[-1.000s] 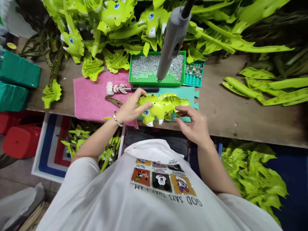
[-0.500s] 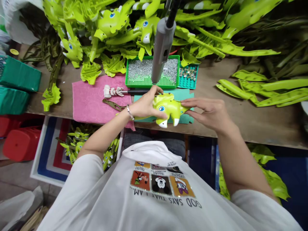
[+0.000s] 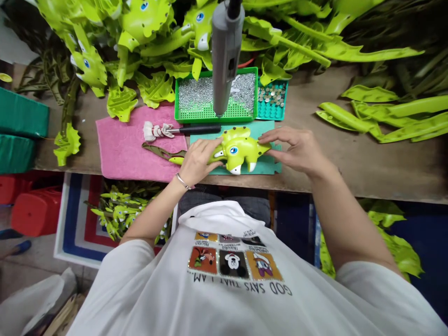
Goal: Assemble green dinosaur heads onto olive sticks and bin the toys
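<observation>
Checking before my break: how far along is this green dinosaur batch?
Dinosaurs with eyes lie heaped at the back of the bench. One dinosaur is in hand, between left hand and right hand. Remaining, apparently: flat green pieces at right, and a well-filled silver stud tray.

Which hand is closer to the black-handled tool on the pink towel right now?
Left hand: it is just below the black-handled tool, toward the person. The right hand is farther away, on the other side of the lime-green toy dinosaur.

White printed T-shirt (image 3: pixel 147 298), silver bracelet (image 3: pixel 182 181)
</observation>
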`<state>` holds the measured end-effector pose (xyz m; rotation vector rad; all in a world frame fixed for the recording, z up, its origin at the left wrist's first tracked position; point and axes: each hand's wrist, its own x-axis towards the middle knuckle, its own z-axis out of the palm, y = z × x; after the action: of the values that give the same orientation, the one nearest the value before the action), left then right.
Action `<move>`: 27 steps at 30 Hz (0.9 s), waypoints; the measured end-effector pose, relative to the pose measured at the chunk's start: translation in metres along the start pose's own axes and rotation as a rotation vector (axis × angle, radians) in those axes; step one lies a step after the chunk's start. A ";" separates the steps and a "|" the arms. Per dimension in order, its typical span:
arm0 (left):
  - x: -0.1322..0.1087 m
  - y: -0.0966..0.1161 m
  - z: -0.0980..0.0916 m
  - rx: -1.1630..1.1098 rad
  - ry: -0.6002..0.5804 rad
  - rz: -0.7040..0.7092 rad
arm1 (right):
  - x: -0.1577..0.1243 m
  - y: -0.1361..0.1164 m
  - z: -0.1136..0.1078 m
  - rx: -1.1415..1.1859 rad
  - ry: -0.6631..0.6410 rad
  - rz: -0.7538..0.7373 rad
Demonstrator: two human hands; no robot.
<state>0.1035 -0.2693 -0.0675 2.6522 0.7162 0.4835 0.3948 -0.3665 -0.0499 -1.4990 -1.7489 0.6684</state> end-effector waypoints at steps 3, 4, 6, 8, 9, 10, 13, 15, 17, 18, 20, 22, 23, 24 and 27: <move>-0.002 0.001 0.006 0.003 -0.007 -0.002 | 0.000 0.003 0.001 0.001 -0.003 0.012; -0.002 0.001 0.007 0.006 -0.018 -0.003 | 0.000 0.003 0.002 0.001 -0.008 0.016; -0.003 0.002 0.007 0.014 -0.037 -0.006 | 0.000 0.004 0.002 0.003 -0.014 0.022; -0.003 0.003 0.007 0.011 -0.054 -0.004 | -0.001 0.003 0.003 0.003 -0.012 0.018; -0.003 0.004 0.006 0.004 -0.061 0.001 | -0.001 0.003 0.003 0.000 -0.009 0.013; -0.003 0.004 0.005 -0.004 -0.068 0.002 | -0.001 0.003 0.004 -0.006 -0.007 0.010; -0.004 0.005 0.003 -0.020 -0.079 -0.016 | -0.003 0.003 0.006 -0.024 0.004 0.009; -0.005 0.006 0.002 -0.018 -0.078 -0.044 | -0.003 0.002 0.007 -0.035 0.008 0.010; -0.007 0.006 0.002 -0.011 -0.059 -0.070 | -0.004 0.002 0.007 -0.046 0.010 0.012; -0.008 0.006 0.003 -0.007 -0.042 -0.087 | -0.004 0.002 0.007 -0.048 0.008 0.017; -0.011 0.006 0.005 0.002 0.001 -0.127 | -0.005 0.004 0.007 -0.038 0.003 0.039; -0.014 0.005 0.009 0.008 0.037 -0.165 | -0.006 0.005 0.006 0.004 -0.004 0.082; -0.016 0.004 0.010 0.007 0.051 -0.175 | -0.006 0.005 0.006 0.047 -0.008 0.112; -0.017 0.003 0.012 0.000 0.060 -0.178 | -0.007 0.005 0.006 0.107 -0.017 0.151; -0.018 0.000 0.016 -0.033 0.072 -0.173 | -0.007 0.005 0.011 0.322 -0.014 0.328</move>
<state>0.0954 -0.2827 -0.0861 2.5245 0.9411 0.5395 0.3899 -0.3718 -0.0619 -1.5633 -1.3360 1.0741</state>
